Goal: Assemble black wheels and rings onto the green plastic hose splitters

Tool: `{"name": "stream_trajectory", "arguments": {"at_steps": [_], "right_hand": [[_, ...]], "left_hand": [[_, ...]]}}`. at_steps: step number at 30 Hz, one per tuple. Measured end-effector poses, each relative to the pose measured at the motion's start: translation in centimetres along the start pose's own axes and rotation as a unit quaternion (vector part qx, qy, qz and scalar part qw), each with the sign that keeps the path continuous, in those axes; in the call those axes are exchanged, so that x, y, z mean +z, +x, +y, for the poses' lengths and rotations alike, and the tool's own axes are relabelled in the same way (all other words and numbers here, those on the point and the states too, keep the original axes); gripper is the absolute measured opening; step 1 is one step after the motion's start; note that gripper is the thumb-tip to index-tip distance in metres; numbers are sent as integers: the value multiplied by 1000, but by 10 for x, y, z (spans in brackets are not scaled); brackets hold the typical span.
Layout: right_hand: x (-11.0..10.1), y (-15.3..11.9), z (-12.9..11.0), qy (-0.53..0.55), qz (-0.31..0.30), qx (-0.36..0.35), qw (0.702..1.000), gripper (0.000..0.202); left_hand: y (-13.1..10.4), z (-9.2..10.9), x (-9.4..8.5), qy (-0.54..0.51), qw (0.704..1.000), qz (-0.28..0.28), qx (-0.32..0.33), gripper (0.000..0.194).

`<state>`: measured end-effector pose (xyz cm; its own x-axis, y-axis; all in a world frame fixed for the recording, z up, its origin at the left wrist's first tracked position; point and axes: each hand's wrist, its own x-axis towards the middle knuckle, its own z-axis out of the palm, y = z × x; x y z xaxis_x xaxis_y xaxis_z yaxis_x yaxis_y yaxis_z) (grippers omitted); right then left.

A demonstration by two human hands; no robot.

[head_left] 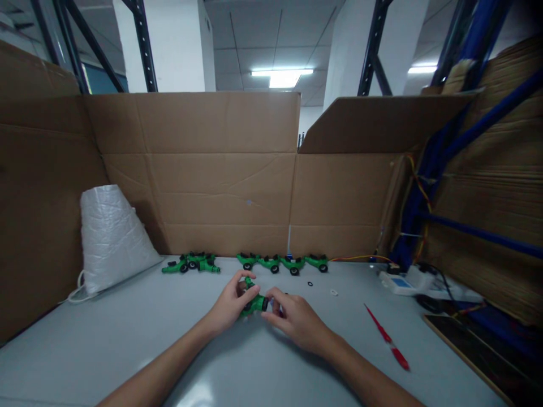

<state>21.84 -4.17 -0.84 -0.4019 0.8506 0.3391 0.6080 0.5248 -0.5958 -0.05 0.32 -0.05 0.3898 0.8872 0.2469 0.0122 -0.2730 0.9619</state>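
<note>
My left hand [231, 302] is closed around a small green plastic part [254, 306] with a black round end, held just above the table. Its fingers and thumb cover much of the part, so I cannot tell its exact kind. Beside the black end is my right hand [299, 319], thumb and fingers curled together. Whatever the right fingertips pinch is too small and hidden to name. Beyond the hands, a black ring [310, 284] and a white ring [334, 292] lie on the table.
Similar green parts with black round pieces stand in a left group [192, 263] and a right row [282, 264] along the cardboard wall [220, 192]. A white wrapped bundle [114, 237] is at left. Rightward are a red pointed tool [386, 336] and a power strip [428, 284].
</note>
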Motion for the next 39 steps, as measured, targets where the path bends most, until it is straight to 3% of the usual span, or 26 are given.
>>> {"name": "stream_trajectory", "arguments": {"at_steps": [14, 23, 29, 32, 35, 39], "right_hand": [[-2, 1, -4, -89, 5, -17, 996, 23], [1, 3, -6, 52, 13, 25, 998, 34], [3, 3, -9, 145, -20, 63, 987, 42], [2, 2, -10, 111, -13, 58, 992, 44], [0, 0, -10, 42, 5, 38, 998, 26], [0, -1, -7, -36, 4, 13, 999, 33]], "left_hand": [[1, -7, -1, -36, 999, -16, -17, 51], [1, -3, -1, -26, 999, -22, -14, 49], [2, -4, -2, -4, 1000, -20, -9, 51], [2, -3, -2, -4, 1000, -15, -10, 51], [2, -2, -2, 7, 1000, 0, -2, 51], [2, -2, -2, 19, 1000, 5, -1, 51]]}}
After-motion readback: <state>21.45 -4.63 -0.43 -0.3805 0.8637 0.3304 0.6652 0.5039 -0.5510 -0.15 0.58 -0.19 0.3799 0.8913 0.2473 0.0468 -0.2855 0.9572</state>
